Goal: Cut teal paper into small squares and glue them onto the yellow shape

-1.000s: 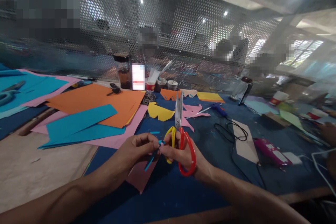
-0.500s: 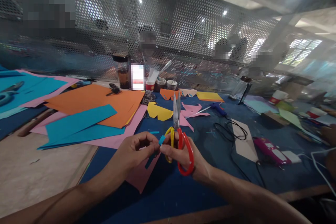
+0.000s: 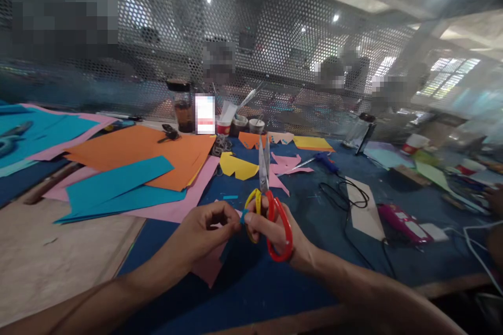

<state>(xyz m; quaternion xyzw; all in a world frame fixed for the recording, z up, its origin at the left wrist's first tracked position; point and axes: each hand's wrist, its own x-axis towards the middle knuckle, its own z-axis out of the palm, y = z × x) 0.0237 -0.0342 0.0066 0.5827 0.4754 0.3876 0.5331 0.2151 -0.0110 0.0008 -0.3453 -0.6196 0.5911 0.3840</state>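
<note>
While the right hand is holding red-and-yellow-handled metal scissors, blades upward, its fingers are pinching a blue paper strip, left hand pressing its fingertips together beside it, over a dark-blue tabletop.

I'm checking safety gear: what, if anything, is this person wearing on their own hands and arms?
The left hand and right hand are ungloved; the left forearm and right forearm are bare to the picture's edge. No sleeve, watch or bracelet shows.
</note>
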